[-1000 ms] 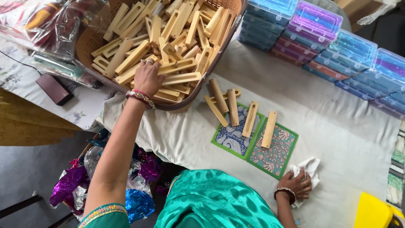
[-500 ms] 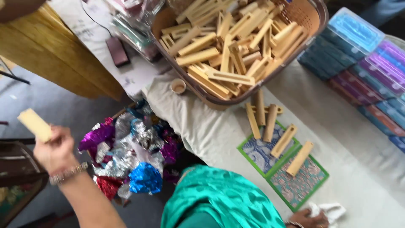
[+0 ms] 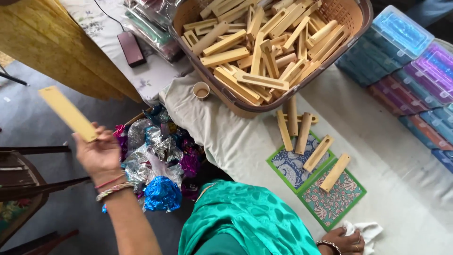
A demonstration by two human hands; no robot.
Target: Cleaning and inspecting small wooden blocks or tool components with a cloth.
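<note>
My left hand (image 3: 98, 153) is raised out to the left, over the floor, and grips a flat pale wooden stick (image 3: 67, 113) by its lower end. My right hand (image 3: 343, 240) rests at the bottom edge on a white cloth (image 3: 368, 231) on the table. A brown basket (image 3: 351, 28) piled with many similar wooden pieces (image 3: 257, 52) stands at the top. Several wooden pieces (image 3: 318, 152) lie on two green-bordered patterned cards (image 3: 330, 200) in front of it.
Stacks of blue, purple and red clear-lidded boxes (image 3: 415, 66) line the right side. A small paper cup (image 3: 201, 90) stands beside the basket. Shiny foil wrappers (image 3: 158, 160) fill a container on the floor. A dark device (image 3: 130, 48) and plastic packets lie at the top left; a wooden chair (image 3: 23, 184) stands at the left.
My left hand took a wooden stick from the basket and swung it out to the left over the floor, lifting it. The right hand stayed on the cloth.
</note>
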